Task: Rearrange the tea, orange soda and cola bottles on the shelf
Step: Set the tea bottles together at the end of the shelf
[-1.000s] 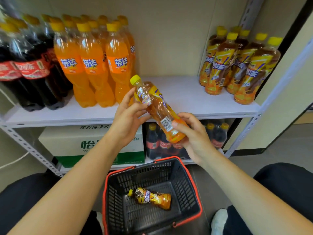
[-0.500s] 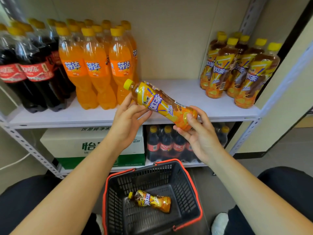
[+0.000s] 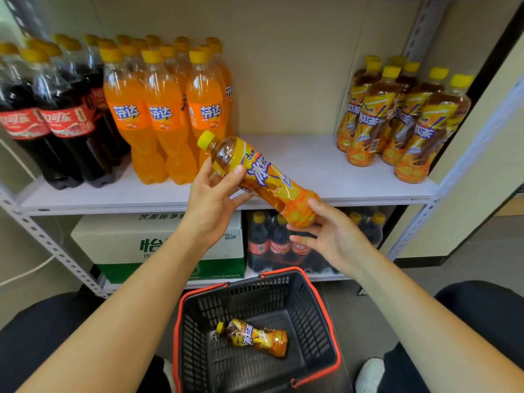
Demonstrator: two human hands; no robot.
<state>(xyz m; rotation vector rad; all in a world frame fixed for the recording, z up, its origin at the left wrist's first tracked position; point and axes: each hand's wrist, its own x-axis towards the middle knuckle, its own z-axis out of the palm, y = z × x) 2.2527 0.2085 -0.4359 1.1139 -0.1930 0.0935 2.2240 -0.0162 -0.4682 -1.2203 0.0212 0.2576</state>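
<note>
Yellow-capped tea bottle (image 3: 263, 177) is held tilted, cap up and to the left, just in front of the shelf (image 3: 297, 160) edge and above the basket (image 3: 255, 296). The left hand (image 3: 211, 202) grips its upper body, thumb across the label. The right hand (image 3: 331, 236) pinches the base between thumb and fingertips, a light hold by the look of it.

Risks:
- If the left hand lets go before the right closes properly, the bottle likely drops onto the spare tea bottle (image 3: 255, 337) lying in the basket.
- The glossy label film may slip.
- The cap end sits near the orange soda bottles (image 3: 158, 114); a careless swing could knock the front row.

Counts:
- Tea: one in hand, one in the basket, and at least six caps in the tea group (image 3: 397, 120) at the shelf's right.
- Orange soda: three in front and roughly ten caps in all (the back rows overlap).
- Cola bottles (image 3: 51, 117): two labels are readable and more stand behind, so I cannot count them.
</note>
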